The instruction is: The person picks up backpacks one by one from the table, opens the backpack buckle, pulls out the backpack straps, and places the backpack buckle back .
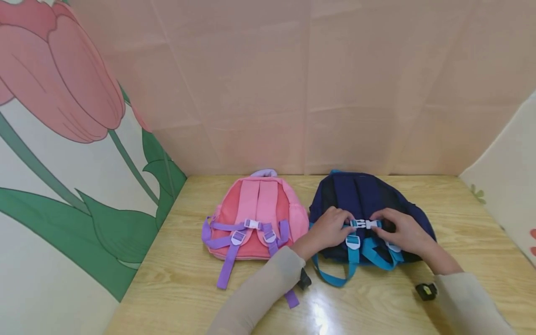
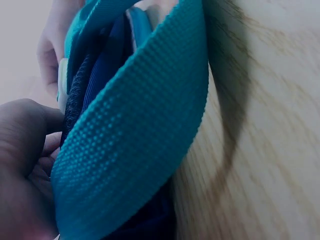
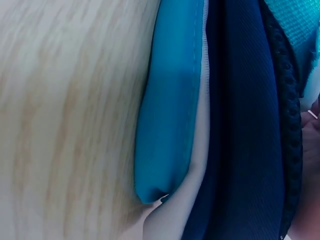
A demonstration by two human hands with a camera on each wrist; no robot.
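A navy backpack (image 1: 378,190) lies with its strap side up on the wooden table. Across its straps is a white side-release buckle (image 1: 371,224) on blue webbing, its pronged half facing the socket half with the prongs still visible. My left hand (image 1: 332,226) pinches the pronged half between thumb and fingers. On the other side, my right hand (image 1: 402,230) pinches the socket half. A loop of blue webbing (image 2: 130,120) fills much of the left wrist view. The right wrist view shows the bag's blue and navy side (image 3: 175,100), with a little of the hand at the edge.
Left of the navy bag lies a pink backpack (image 1: 299,218) with purple straps, its white buckle (image 1: 252,224) joined. Loose blue strap ends (image 1: 335,280) hang onto the table (image 1: 167,288). A pink backdrop (image 1: 259,93) stands behind, with a tulip-printed panel (image 1: 79,83) at the left.
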